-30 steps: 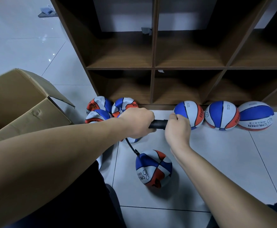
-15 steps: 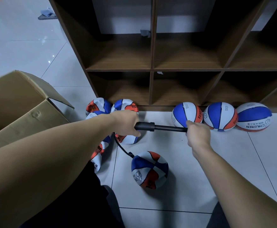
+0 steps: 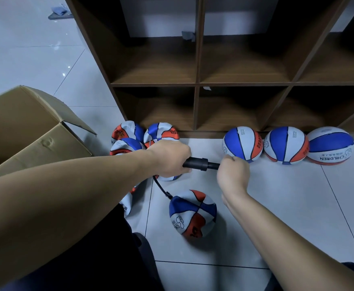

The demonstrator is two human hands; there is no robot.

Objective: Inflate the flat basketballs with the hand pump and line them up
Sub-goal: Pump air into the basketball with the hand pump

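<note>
A: Three inflated basketballs are lined up against the foot of the wooden shelf unit, toward its right end. One partly filled basketball is set on the floor tiles, between the forearms, well out from the shelf's foot.

B: Pump status?

A: Hand pump is held level above the floor. Barrel is gripped by the left hand, fingers wrapped round it. Handle end is gripped by the right hand, closed as a fist; the handle itself is hidden inside it. Only a short length of rod is exposed between barrel and fist.

B: Hose seated?

A: Black hose is run from under the left hand down to the top left of the ball. The needle joint cannot be made out.

B: Step?

A: Judged as mid-inflation, fourth ball. Panels are seen dented and creased, so it is judged underfilled.

B: Remaining stock?

A: Flat balls are piled at the shelf's left end, beside the open cardboard box; part of the pile is hidden by the left arm, so no count is given.

B: Next?

A: More strokes are called for until the creases are gone. Barrel is to be kept steady so the hose is not tugged from the valve. Afterwards the needle is to be withdrawn and the ball placed left of the row.
</note>
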